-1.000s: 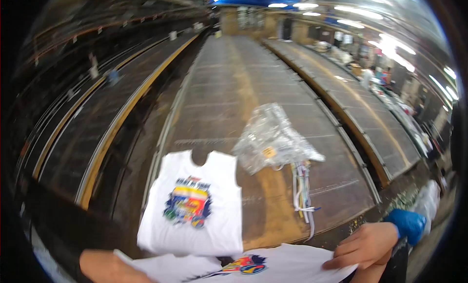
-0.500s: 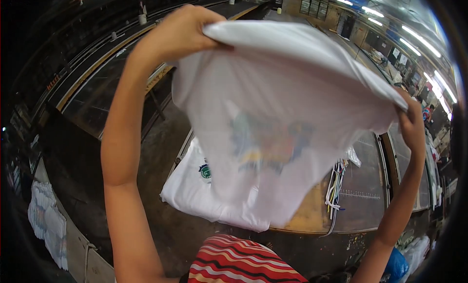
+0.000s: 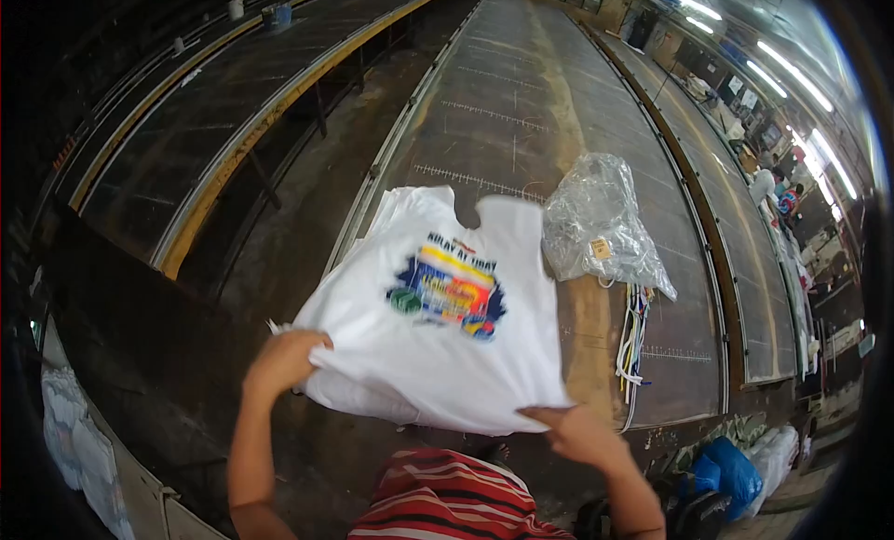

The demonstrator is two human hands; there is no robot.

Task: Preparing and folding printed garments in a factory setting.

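Observation:
A white sleeveless shirt [image 3: 372, 354] with a colourful printed design on its front lies spread toward the far side, over other white cloth on the near end of a long dark table. Its neck opening points away from me. My left hand [image 3: 284, 361] grips the near left corner of the shirt, fingers closed on the fabric. At the near right corner my right hand [image 3: 582, 436] pinches the edge, the cloth pulled between both hands. The shirt hides most of the white cloth [image 3: 396, 200] beneath, which shows at the far left.
A clear plastic bag [image 3: 601, 219] lies right of the shirt, with a bundle of coloured cords [image 3: 635, 340] nearer me. Another long table [image 3: 233, 140] runs along the left. Blue and white bags [image 3: 731, 475] sit low at the right. White cloths [image 3: 79, 447] hang at lower left.
Both hands have come down and toward me from a raised position. The shirt, lifted and billowing before, now lies over the white cloth with its print in view.

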